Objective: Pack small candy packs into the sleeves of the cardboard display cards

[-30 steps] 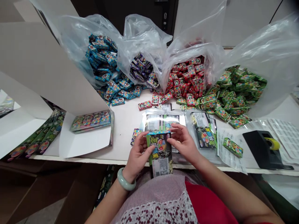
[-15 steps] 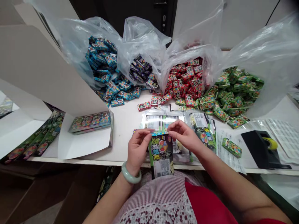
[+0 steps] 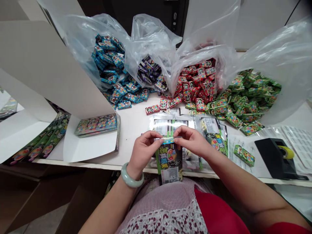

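Note:
Between my hands hangs a black and green printed pouch (image 3: pixel 170 159), upright at the table's front edge, with a strip of blue showing at its top. My left hand (image 3: pixel 145 148), above a pale green bangle (image 3: pixel 132 177), pinches the top edge at the left corner. At the right part of the same edge, my right hand (image 3: pixel 191 139) pinches with thumb and fingers. Behind the hands lie flat clear-and-printed pouches (image 3: pixel 162 125), partly covered. Right of my right hand is another printed pouch (image 3: pixel 214 136).
Clear plastic bags spill small blue boxes (image 3: pixel 108 58), purple boxes (image 3: pixel 148 70), red boxes (image 3: pixel 198 78) and green boxes (image 3: pixel 248 94) across the back. An open white carton (image 3: pixel 92 148) holding a stack of boxes stands left. A black tape dispenser (image 3: pixel 270 157) and a lone green box (image 3: pixel 244 155) sit right.
Both hands stay pinched on the pouch's top edge. The right fingers have shifted slightly inward, and the edge between the hands now looks flatter and shinier. The whole view has shifted a little.

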Available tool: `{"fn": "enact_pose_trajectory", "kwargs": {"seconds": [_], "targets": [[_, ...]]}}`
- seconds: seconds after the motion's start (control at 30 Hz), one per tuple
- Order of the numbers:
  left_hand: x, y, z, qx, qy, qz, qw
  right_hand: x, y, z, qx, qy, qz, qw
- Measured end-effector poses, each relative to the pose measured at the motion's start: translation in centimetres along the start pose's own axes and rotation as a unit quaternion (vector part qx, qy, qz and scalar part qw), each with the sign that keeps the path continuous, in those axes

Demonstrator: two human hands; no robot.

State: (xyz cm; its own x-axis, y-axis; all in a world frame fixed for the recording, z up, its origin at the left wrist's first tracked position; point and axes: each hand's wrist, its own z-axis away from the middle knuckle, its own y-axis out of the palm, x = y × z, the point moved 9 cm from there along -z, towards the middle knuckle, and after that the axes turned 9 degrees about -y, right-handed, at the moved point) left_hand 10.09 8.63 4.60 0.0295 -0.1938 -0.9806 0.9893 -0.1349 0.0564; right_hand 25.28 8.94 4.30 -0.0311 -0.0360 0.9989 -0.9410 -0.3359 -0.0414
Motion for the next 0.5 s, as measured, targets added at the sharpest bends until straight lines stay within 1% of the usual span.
{"fn": "enact_pose_trajectory", "kwargs": {"seconds": [0.07, 0.13, 0.2, 0.3, 0.4, 0.47, 0.5], "targets": [[-0.1, 0.1, -0.1, 0.013, -0.013, 0.003, 1.0, 0.0, 0.3, -0.2, 0.026, 0.027, -0.007, 0.999], [-0.3, 0.1, 0.0, 0.036, -0.007, -0.004, 0.999, 0.6, 0.3, -0.2, 0.044, 0.021, 0.026, 0.999], [-0.8, 0.1, 0.3, 0.063, 0.016, -0.03, 0.997, 1.4, 0.2, 0.0, 0.06, -0.011, 0.065, 0.996], [-1.5, 0.1, 1.1, 0.096, 0.075, -0.095, 0.988, 2.2, 0.3, 0.7, 0.076, -0.06, 0.107, 0.99], [-1.6, 0.1, 1.8, 0.113, 0.126, -0.129, 0.977, 2.5, 0.3, 1.4, 0.062, -0.123, 0.152, 0.979], [-1.1, 0.1, 1.9, 0.113, 0.134, -0.125, 0.977, 2.8, 0.4, 1.9, 0.041, -0.18, 0.181, 0.966], [-0.7, 0.0, 1.9, 0.106, 0.127, -0.117, 0.979, 2.9, 0.5, 2.2, 0.032, -0.204, 0.191, 0.96]]}}
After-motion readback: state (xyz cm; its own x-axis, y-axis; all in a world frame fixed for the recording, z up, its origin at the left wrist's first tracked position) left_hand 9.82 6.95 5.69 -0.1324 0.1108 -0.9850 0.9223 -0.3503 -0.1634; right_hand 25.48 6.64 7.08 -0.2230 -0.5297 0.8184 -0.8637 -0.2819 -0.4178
